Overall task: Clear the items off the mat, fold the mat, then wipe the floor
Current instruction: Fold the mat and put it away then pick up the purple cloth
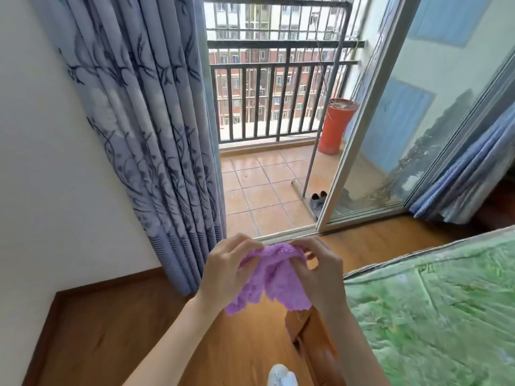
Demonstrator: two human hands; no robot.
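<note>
Left hand [227,270] and right hand [317,270] both pinch the top edge of a purple cleaning cloth [269,277], held at chest height over the wooden floor [117,330]. Fingers curled on the bunched hem, the rest hanging loose in folds. Cloth looks light, soft and limp, probably microfibre; best gripped at corners or edge to spread it, or balled in one palm for wiping. No slip or breakage risk, in my judgement. Green patterned bedding [434,302] sits to the right; whether that is the mat, can't tell. Containers: one orange planter [335,126] on the balcony, holding dry twigs. Pair of shoes [317,200] near the sliding door [418,121]. Blue curtain [145,121] left.
</note>
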